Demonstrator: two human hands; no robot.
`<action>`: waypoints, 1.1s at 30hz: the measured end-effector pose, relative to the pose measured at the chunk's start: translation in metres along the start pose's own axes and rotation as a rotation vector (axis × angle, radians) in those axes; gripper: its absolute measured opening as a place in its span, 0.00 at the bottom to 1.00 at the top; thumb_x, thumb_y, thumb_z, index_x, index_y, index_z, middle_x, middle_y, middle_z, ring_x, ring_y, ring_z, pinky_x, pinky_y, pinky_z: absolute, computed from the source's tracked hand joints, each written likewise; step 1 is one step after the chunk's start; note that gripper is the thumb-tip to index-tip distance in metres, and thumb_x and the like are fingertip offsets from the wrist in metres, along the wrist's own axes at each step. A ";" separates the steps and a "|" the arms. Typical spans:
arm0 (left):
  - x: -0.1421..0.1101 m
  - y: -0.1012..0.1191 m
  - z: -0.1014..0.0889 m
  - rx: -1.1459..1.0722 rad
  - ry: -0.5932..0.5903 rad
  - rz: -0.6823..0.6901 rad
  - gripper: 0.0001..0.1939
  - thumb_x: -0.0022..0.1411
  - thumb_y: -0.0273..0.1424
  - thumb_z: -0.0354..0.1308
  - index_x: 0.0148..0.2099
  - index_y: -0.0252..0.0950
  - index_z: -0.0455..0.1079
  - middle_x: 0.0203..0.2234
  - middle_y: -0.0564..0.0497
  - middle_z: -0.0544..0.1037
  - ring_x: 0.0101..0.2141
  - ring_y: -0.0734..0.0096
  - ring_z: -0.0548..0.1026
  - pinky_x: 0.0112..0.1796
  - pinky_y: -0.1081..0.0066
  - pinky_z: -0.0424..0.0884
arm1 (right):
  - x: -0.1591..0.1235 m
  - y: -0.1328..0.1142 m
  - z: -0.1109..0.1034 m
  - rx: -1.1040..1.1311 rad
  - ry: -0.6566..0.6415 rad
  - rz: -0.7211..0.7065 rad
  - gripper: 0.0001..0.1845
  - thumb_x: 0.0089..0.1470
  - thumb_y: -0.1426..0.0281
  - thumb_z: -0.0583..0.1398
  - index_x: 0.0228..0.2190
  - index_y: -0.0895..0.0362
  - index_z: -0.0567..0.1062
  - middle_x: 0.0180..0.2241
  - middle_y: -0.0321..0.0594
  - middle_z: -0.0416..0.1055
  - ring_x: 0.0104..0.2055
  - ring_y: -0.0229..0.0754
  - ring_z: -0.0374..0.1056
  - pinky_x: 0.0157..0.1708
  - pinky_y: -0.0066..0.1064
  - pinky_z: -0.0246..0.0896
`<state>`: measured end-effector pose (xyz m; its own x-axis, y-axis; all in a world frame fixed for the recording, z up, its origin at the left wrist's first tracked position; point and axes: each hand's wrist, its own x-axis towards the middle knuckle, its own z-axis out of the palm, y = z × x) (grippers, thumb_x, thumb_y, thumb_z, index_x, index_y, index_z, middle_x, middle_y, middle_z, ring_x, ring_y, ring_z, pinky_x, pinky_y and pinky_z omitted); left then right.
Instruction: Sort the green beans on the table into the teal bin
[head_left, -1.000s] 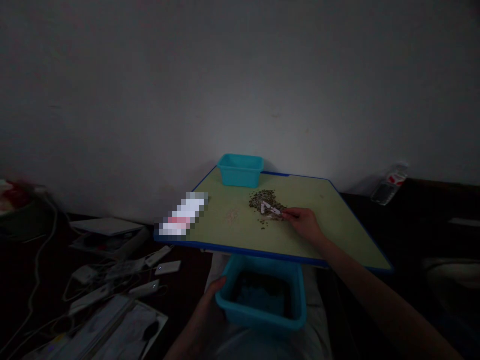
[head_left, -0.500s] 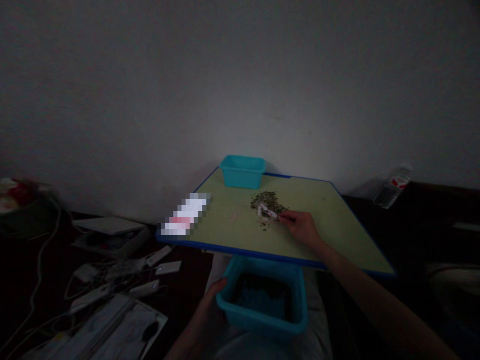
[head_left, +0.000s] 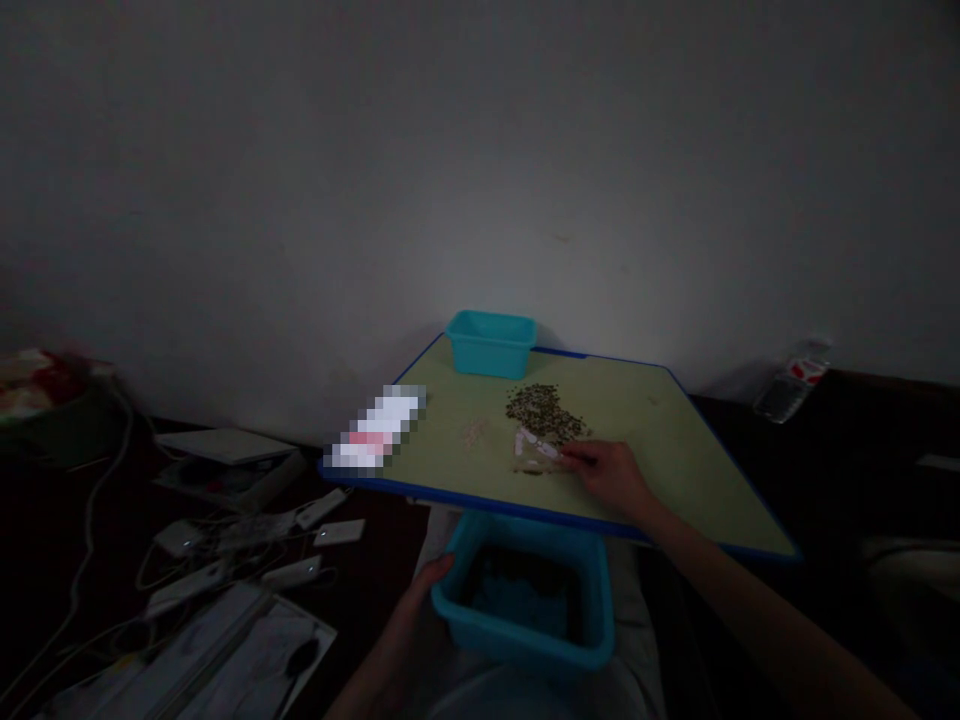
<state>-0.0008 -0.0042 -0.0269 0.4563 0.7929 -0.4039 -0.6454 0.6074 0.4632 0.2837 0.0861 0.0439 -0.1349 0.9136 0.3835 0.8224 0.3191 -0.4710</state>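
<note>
A pile of small dark green grains (head_left: 544,410) lies on a green tabletop with a blue rim (head_left: 675,440). My right hand (head_left: 611,475) rests on the tabletop just below the pile, fingers pinched on a small white card (head_left: 534,447) that lies flat with a few grains at its edge. My left hand (head_left: 424,590) grips the left wall of a teal plastic tub (head_left: 525,640) held below the table's near edge; dark contents show inside. A second, smaller teal tub (head_left: 491,343) stands at the table's far edge.
A faint pale smear (head_left: 474,432) marks the tabletop left of the pile. Cables, white adapters and papers (head_left: 247,560) litter the dark floor at left. A plastic bottle (head_left: 791,378) lies at the right by the wall. The room is dim.
My right hand has drawn the white card out of the pile toward the table's near edge, dragging a few grains along. The left hand and the tub stay put.
</note>
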 end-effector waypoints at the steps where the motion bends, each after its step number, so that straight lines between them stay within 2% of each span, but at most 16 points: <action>1: -0.001 0.001 0.002 0.010 0.025 0.004 0.18 0.61 0.37 0.58 0.45 0.27 0.79 0.38 0.37 0.86 0.42 0.44 0.81 0.51 0.51 0.68 | -0.002 -0.002 0.000 0.010 -0.001 0.000 0.12 0.57 0.67 0.60 0.39 0.48 0.83 0.38 0.37 0.81 0.37 0.46 0.77 0.39 0.34 0.69; 5: -0.003 0.002 0.008 0.018 0.080 -0.012 0.20 0.60 0.38 0.57 0.46 0.27 0.77 0.38 0.36 0.86 0.42 0.41 0.81 0.50 0.47 0.69 | -0.015 -0.008 -0.002 0.072 -0.039 -0.021 0.11 0.56 0.67 0.60 0.37 0.48 0.83 0.36 0.36 0.82 0.36 0.45 0.77 0.38 0.32 0.69; 9: -0.006 0.004 0.013 -0.028 0.011 -0.029 0.23 0.59 0.38 0.57 0.48 0.25 0.77 0.34 0.37 0.86 0.44 0.41 0.80 0.54 0.48 0.65 | -0.030 -0.015 -0.004 0.132 -0.045 -0.029 0.11 0.57 0.67 0.59 0.37 0.50 0.83 0.35 0.37 0.81 0.36 0.44 0.76 0.39 0.33 0.69; 11: -0.008 0.004 0.015 -0.045 -0.013 -0.071 0.24 0.60 0.39 0.56 0.48 0.24 0.77 0.35 0.36 0.86 0.46 0.40 0.79 0.55 0.48 0.64 | -0.037 -0.019 -0.005 0.165 -0.037 -0.025 0.11 0.57 0.67 0.60 0.37 0.51 0.83 0.35 0.38 0.81 0.36 0.44 0.76 0.39 0.34 0.69; 14: -0.009 0.004 0.016 -0.022 0.043 -0.047 0.22 0.61 0.39 0.55 0.48 0.25 0.77 0.38 0.36 0.85 0.47 0.42 0.79 0.55 0.49 0.65 | -0.043 -0.024 -0.005 0.225 -0.036 0.008 0.10 0.56 0.66 0.61 0.36 0.51 0.83 0.35 0.38 0.81 0.36 0.45 0.77 0.38 0.34 0.70; 17: -0.007 0.003 0.013 -0.007 0.048 -0.019 0.21 0.62 0.38 0.55 0.48 0.27 0.77 0.38 0.38 0.86 0.47 0.43 0.79 0.54 0.51 0.66 | -0.046 -0.028 -0.005 0.264 -0.038 0.055 0.10 0.56 0.67 0.61 0.36 0.51 0.83 0.35 0.38 0.82 0.37 0.46 0.77 0.38 0.34 0.70; 21: -0.005 0.003 0.010 -0.018 0.026 -0.029 0.21 0.62 0.38 0.55 0.45 0.26 0.79 0.35 0.38 0.86 0.41 0.44 0.81 0.51 0.51 0.68 | -0.047 -0.030 -0.006 0.301 -0.055 0.090 0.10 0.56 0.66 0.61 0.35 0.51 0.84 0.35 0.36 0.82 0.36 0.46 0.77 0.37 0.34 0.70; 25: -0.009 0.005 0.016 -0.063 -0.004 -0.058 0.20 0.60 0.37 0.56 0.45 0.27 0.79 0.30 0.39 0.86 0.37 0.46 0.82 0.52 0.52 0.66 | -0.048 -0.031 -0.007 0.320 -0.068 0.113 0.10 0.55 0.66 0.62 0.35 0.50 0.84 0.35 0.36 0.82 0.36 0.46 0.77 0.37 0.33 0.70; 30: -0.009 0.004 0.021 -0.076 -0.070 -0.053 0.22 0.62 0.39 0.53 0.45 0.27 0.79 0.34 0.38 0.86 0.39 0.47 0.81 0.50 0.53 0.67 | -0.051 -0.031 -0.007 0.357 -0.098 0.134 0.10 0.55 0.64 0.62 0.35 0.51 0.84 0.34 0.37 0.81 0.35 0.45 0.77 0.36 0.33 0.70; 33: -0.006 0.002 0.014 -0.021 -0.019 -0.014 0.21 0.61 0.38 0.55 0.45 0.27 0.79 0.36 0.36 0.86 0.39 0.46 0.81 0.51 0.51 0.66 | -0.048 -0.027 -0.008 0.378 -0.083 0.157 0.11 0.55 0.63 0.62 0.35 0.52 0.84 0.33 0.37 0.81 0.35 0.46 0.76 0.35 0.32 0.69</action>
<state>0.0039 -0.0069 -0.0121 0.4770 0.7850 -0.3954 -0.6514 0.6177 0.4406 0.2720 0.0312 0.0442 -0.0805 0.9709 0.2255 0.5780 0.2297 -0.7830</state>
